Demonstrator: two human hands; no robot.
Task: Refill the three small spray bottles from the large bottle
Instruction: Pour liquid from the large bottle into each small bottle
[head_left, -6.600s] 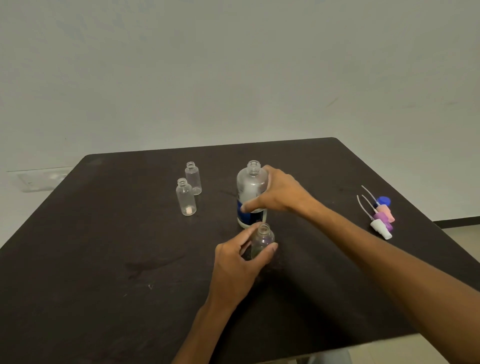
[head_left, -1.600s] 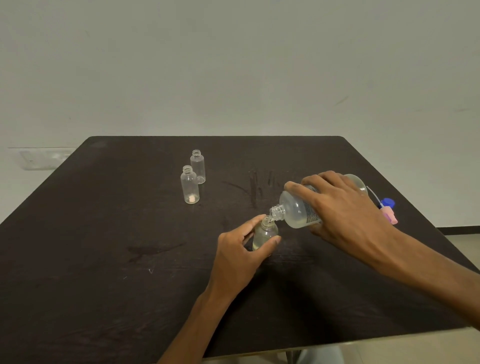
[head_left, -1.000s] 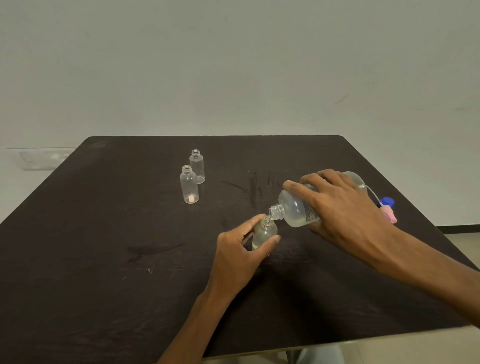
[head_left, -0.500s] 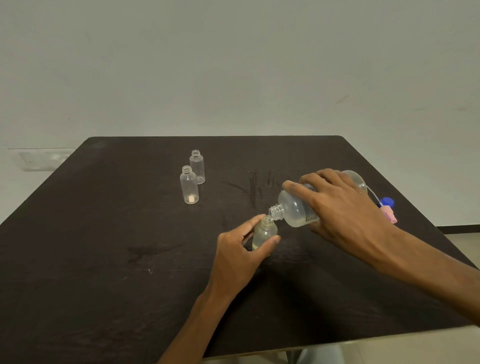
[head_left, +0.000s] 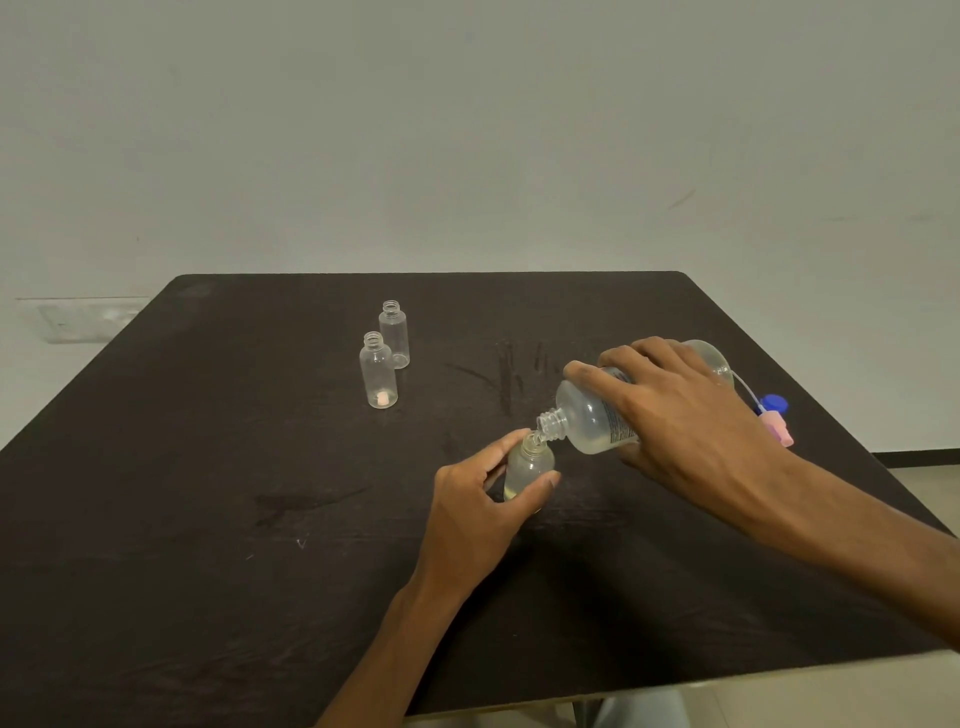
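My right hand (head_left: 675, 415) grips the large clear bottle (head_left: 589, 418), tipped nearly flat with its open neck down-left against the mouth of a small clear bottle (head_left: 525, 467). My left hand (head_left: 478, 512) holds that small bottle upright on the table between thumb and fingers; a little pale liquid shows at its bottom. Two more small open bottles stand at the back left: the nearer one (head_left: 378, 371) and the farther one (head_left: 394, 335).
The dark table (head_left: 208, 493) fills the lower view, its near edge at the bottom. Spray caps lie at the right behind my right wrist: a blue cap (head_left: 774, 404) and a pink one (head_left: 778, 430). A pale wall stands behind.
Since 6.6 s ago my right hand lifted the large bottle and tipped it over the small one. Over the last second both hands stay almost still.
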